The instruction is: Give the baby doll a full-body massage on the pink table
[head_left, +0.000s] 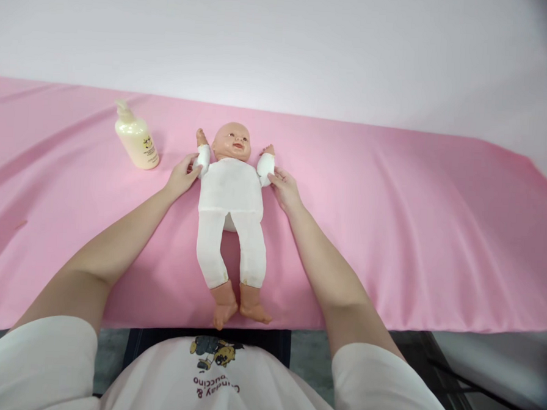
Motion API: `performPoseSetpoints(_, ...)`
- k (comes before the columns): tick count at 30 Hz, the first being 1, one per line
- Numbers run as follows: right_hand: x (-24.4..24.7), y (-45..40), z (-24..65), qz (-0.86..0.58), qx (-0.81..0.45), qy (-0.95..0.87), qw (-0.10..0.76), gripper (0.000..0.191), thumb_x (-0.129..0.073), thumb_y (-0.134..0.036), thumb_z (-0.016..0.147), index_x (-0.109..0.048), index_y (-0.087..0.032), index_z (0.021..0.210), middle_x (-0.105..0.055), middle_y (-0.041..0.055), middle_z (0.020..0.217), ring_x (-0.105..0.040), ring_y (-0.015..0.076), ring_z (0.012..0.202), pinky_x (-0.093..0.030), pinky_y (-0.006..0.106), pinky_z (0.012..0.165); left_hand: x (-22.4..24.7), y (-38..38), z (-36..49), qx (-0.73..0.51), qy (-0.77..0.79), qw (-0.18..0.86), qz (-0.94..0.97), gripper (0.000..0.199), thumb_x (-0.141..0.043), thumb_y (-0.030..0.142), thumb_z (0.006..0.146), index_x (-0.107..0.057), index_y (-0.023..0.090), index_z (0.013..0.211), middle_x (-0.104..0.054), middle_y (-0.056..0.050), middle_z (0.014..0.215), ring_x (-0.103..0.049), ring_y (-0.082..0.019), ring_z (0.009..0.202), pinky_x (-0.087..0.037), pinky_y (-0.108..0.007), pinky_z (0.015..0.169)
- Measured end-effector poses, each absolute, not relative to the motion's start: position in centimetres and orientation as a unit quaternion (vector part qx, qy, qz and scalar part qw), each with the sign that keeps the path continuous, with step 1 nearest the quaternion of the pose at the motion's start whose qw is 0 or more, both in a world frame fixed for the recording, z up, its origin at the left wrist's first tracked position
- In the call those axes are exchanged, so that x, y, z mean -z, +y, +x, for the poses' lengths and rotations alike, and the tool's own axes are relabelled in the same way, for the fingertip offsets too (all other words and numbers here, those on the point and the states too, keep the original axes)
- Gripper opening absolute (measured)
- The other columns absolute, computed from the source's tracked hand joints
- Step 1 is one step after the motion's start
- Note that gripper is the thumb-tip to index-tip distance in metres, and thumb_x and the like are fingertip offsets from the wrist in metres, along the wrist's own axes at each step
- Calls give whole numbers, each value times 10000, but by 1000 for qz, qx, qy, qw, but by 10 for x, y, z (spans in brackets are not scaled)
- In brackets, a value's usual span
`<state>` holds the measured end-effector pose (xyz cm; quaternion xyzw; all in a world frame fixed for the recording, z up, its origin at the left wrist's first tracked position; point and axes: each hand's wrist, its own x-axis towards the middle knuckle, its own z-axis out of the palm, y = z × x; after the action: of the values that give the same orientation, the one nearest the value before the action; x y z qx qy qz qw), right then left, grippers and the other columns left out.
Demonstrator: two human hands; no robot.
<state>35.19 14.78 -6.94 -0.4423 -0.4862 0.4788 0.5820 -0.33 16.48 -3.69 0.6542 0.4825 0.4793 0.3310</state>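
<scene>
A baby doll (232,187) with a white cloth body lies face up, its bare feet toward me and its head away. My left hand (183,173) is closed around the doll's white upper arm on the left side. On the other side, my right hand (284,187) pinches the doll's other arm between thumb and fingers. Both doll arms are bent upward beside its head. A pump bottle (138,140) of pale yellow lotion stands left of the doll, beyond my left hand.
Pink cloth (368,234) with folds covers the table, its front edge close to my body. A white wall (282,46) rises behind. Dark metal table legs (448,373) show below at the right.
</scene>
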Motion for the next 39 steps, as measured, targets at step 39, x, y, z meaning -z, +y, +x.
performPoseSetpoints(39,53,130,342,-375,-508,-528,569,479,-925,-516,687,-609,-271,951,-759,52,1231,-656,288,1325,-533,423,1120,40,173,-1,-565,363,507,540,507,-843,240,648,-418,247,923,-558,79,712,-557,-108,626,-432,-243,631)
